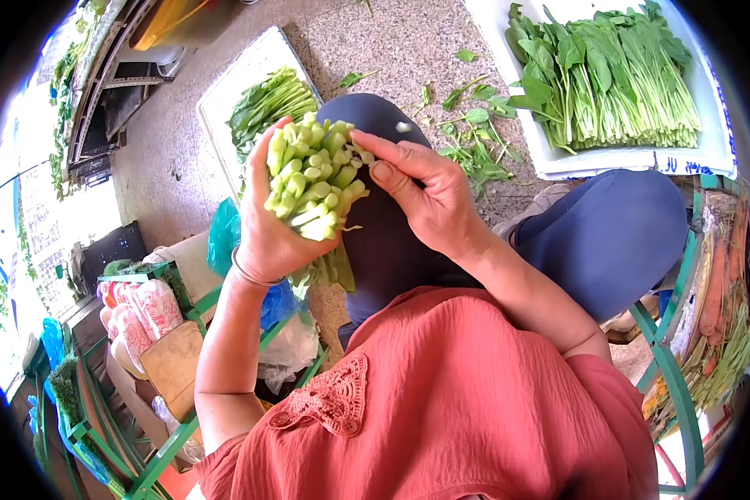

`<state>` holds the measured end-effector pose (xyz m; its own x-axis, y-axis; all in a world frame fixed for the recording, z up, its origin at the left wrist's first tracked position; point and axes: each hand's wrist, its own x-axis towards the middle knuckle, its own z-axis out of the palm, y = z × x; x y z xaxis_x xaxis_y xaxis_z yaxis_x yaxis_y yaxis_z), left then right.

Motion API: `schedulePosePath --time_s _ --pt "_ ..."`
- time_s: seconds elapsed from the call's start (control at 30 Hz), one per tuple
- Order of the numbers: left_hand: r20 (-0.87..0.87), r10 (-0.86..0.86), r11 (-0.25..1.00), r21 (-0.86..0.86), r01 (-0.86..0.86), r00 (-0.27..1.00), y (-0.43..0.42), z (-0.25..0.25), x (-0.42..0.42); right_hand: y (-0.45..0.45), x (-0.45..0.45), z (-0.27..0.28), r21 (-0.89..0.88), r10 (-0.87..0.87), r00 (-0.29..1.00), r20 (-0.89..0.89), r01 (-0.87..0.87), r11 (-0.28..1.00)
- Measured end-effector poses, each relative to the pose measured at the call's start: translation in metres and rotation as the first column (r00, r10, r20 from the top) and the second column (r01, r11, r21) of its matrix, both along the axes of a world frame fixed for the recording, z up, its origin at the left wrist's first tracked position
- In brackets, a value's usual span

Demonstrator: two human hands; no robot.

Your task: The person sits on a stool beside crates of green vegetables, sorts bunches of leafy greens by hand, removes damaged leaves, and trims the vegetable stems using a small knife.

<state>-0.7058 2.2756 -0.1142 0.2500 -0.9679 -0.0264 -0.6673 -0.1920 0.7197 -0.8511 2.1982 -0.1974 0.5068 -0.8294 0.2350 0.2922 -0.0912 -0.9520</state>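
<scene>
My left hand is wrapped round a bunch of leafy greens, whose pale green cut stem ends point up toward me. Some of its leaves hang below the hand. At the right edge of the bunch, the thumb and fingers of my right hand pinch at a small stem end; exactly what lies between the fingertips is too small to tell. A small pale bit shows over my dark trouser leg, just above the right fingers.
A white foam box of greens stands at upper right. Another white tray with greens lies upper left. Loose leaves litter the floor. Green metal frames flank me, with a cardboard box at left.
</scene>
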Motion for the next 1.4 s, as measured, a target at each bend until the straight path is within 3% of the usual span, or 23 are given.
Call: schedulePosePath --time_s 0.1,0.13,0.23,0.3,0.43,0.6,0.67,0.77,0.87,1.2,1.3,1.37,1.4 --pt "-0.012 -0.016 0.999 -0.032 0.016 1.0 0.0 -0.003 -0.004 -0.002 -0.008 0.0 -0.027 0.034 0.989 -0.143 -0.038 0.999" --pt "-0.017 -0.014 0.999 -0.029 0.013 1.0 0.001 -0.003 -0.005 -0.004 -0.005 -0.002 0.099 -0.013 0.996 -0.089 0.021 0.995" --pt "0.028 -0.005 0.999 -0.038 0.006 1.0 -0.002 -0.002 -0.003 -0.016 -0.01 0.005 0.263 -0.014 0.999 -0.03 0.021 0.965" --pt "-0.034 0.004 0.999 -0.033 -0.005 0.999 0.002 -0.004 -0.002 -0.007 -0.022 0.019 0.331 0.257 0.957 -0.137 -0.2 0.922" --pt "0.011 -0.006 0.999 -0.052 0.007 1.0 0.002 -0.003 -0.001 -0.011 -0.01 0.022 0.295 0.288 0.957 -0.01 -0.273 0.916" --pt "0.016 -0.007 0.999 -0.043 0.007 1.0 0.001 -0.003 0.002 -0.011 -0.003 0.024 0.282 0.313 0.943 -0.116 -0.271 0.92" --pt "0.046 -0.02 0.999 -0.043 0.022 0.999 0.001 -0.002 0.003 -0.011 0.0 0.025 0.2 0.255 0.955 -0.149 -0.223 0.954" --pt "-0.058 0.01 1.0 -0.011 -0.011 0.998 -0.001 0.0 0.002 -0.009 0.002 0.025 0.199 0.204 0.973 -0.108 -0.18 0.963" --pt "0.046 -0.05 0.998 -0.024 0.051 0.998 -0.004 0.003 0.001 -0.009 0.006 0.019 0.202 0.143 0.989 -0.04 -0.132 0.971" --pt "0.003 -0.07 0.996 -0.054 0.07 0.998 -0.01 -0.001 -0.001 -0.018 0.0 0.008 0.264 0.114 0.994 -0.005 -0.108 0.958" --pt "-0.012 -0.066 0.997 -0.047 0.065 0.998 -0.011 -0.003 0.0 -0.019 -0.001 0.006 0.231 0.06 0.998 -0.031 -0.051 0.972" --pt "0.006 -0.059 0.998 -0.024 0.059 0.998 -0.012 -0.003 0.0 -0.02 -0.003 0.003 0.1 -0.019 0.988 -0.155 0.035 0.994" --pt "0.022 -0.071 0.997 -0.026 0.072 0.997 -0.013 -0.003 0.001 -0.025 -0.004 -0.002 0.124 -0.053 0.985 -0.165 0.074 0.99"
